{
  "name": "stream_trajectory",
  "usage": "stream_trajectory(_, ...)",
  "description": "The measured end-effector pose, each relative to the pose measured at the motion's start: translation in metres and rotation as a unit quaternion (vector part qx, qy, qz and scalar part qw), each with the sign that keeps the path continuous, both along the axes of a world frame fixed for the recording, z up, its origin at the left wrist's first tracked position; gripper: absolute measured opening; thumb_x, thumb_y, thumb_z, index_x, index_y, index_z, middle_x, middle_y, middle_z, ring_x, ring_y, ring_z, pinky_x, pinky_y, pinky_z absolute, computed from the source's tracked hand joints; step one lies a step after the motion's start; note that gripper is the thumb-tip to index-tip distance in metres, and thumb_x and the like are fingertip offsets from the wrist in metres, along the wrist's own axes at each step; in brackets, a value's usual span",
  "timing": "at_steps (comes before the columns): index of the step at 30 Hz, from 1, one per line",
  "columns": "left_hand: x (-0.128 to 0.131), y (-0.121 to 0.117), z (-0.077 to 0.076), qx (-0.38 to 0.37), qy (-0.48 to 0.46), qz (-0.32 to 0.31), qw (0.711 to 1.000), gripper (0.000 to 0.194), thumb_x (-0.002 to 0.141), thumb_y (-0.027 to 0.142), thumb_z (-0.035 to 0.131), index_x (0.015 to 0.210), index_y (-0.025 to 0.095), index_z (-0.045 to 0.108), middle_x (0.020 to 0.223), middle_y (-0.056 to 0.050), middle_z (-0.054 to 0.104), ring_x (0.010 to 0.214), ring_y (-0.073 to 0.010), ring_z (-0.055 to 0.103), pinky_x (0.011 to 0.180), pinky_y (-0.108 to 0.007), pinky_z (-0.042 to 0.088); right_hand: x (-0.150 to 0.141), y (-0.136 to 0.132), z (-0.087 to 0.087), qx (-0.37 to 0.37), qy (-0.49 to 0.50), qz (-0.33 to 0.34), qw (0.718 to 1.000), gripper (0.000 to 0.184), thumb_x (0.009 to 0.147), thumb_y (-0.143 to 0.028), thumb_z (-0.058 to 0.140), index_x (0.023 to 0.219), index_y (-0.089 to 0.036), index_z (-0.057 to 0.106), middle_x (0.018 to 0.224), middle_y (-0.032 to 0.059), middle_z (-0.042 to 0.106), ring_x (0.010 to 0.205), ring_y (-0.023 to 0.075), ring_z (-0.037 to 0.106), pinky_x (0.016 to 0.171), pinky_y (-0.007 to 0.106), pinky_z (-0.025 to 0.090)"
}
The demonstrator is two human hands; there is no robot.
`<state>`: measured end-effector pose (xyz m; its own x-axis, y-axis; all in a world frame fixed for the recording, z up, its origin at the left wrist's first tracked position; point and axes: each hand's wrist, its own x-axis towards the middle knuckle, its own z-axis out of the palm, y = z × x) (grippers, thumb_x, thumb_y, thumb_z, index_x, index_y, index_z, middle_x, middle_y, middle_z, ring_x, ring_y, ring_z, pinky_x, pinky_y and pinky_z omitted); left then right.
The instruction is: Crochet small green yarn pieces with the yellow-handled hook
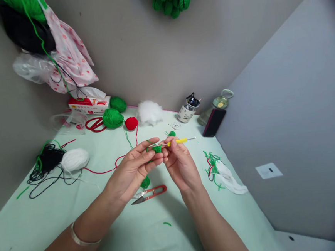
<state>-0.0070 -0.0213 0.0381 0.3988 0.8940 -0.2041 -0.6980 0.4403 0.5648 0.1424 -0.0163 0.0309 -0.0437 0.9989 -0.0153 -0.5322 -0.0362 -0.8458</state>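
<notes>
Between my hands, over the middle of the table, is a small green crochet piece (157, 149). My left hand (135, 160) pinches it from the left, with a strand of green yarn running by the raised index finger. A crochet hook (180, 141) with a yellow handle lies in the fingers of my right hand (179, 159), its thin metal shaft reaching left to the green piece. Below my left hand, thread snips (152, 193) with orange handles lie on the table, beside a green crocheted bit (145, 182) partly hidden by that hand. Another small green piece (172, 133) sits just behind my fingers.
Green yarn balls (113, 118), a red yarn ball (131, 123), red scissors (94, 124) and white stuffing (149, 112) stand at the back. White yarn (75, 159) and black yarn (48, 160) lie left. A phone (215, 122) leans on a bottle (220, 100); yarn scraps (214, 164) lie right.
</notes>
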Motion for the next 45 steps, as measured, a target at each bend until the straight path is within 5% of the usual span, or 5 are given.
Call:
stream_trajectory(22, -0.003, -0.007, 0.012, 0.097, 0.166, 0.06, 0.979, 0.027, 0.086, 0.026, 0.082, 0.113, 0.022, 0.08, 0.091, -0.001, 0.072, 0.086, -0.0161, 0.072, 0.089, -0.028, 0.057, 0.007, -0.012, 0.01, 0.172, -0.156, -0.078, 0.969, 0.022, 0.102, -0.039, 0.059, 0.092, -0.023, 0.07, 0.087, 0.0027, 0.076, 0.067, 0.0138, 0.067, 0.065, 0.029, 0.056)
stream_trajectory(34, -0.001, -0.012, 0.008, 0.136, 0.222, 0.134, 0.956, 0.036, 0.081, 0.025, 0.087, 0.116, 0.025, 0.081, 0.081, 0.001, 0.067, 0.073, -0.0108, 0.058, 0.069, -0.019, 0.05, 0.003, -0.026, -0.008, 0.465, -0.532, -0.231, 0.669, 0.044, 0.094, -0.007, 0.064, 0.128, -0.035, 0.072, 0.113, 0.0074, 0.076, 0.102, 0.0234, 0.072, 0.08, 0.035, 0.061)
stream_trajectory(38, -0.005, -0.006, 0.009, 0.03, 0.093, 0.005, 0.995, 0.039, 0.082, 0.024, 0.086, 0.12, 0.018, 0.079, 0.065, 0.007, 0.046, 0.051, -0.0041, 0.032, 0.046, -0.013, 0.036, 0.004, -0.024, -0.002, 0.415, -0.456, -0.211, 0.759, 0.034, 0.098, -0.012, 0.061, 0.121, -0.032, 0.075, 0.105, 0.0064, 0.076, 0.094, 0.0216, 0.072, 0.078, 0.037, 0.06)
stream_trajectory(42, -0.009, -0.003, 0.009, 0.025, 0.068, 0.012, 0.997, 0.034, 0.081, 0.02, 0.086, 0.114, 0.016, 0.081, 0.062, 0.008, 0.041, 0.049, -0.0027, 0.027, 0.043, -0.011, 0.035, 0.005, -0.021, 0.011, 0.271, -0.268, -0.175, 0.908, 0.019, 0.102, -0.026, 0.059, 0.098, -0.025, 0.077, 0.088, 0.004, 0.074, 0.071, 0.0167, 0.067, 0.065, 0.034, 0.057)
stream_trajectory(45, -0.007, -0.006, 0.012, 0.059, 0.092, 0.01, 0.994, 0.035, 0.082, 0.022, 0.085, 0.117, 0.02, 0.08, 0.055, 0.009, 0.041, 0.047, -0.0045, 0.029, 0.045, -0.014, 0.043, 0.003, -0.018, 0.013, 0.214, -0.201, -0.123, 0.948, 0.018, 0.101, -0.035, 0.063, 0.094, -0.024, 0.077, 0.089, 0.0037, 0.076, 0.07, 0.016, 0.067, 0.064, 0.032, 0.057)
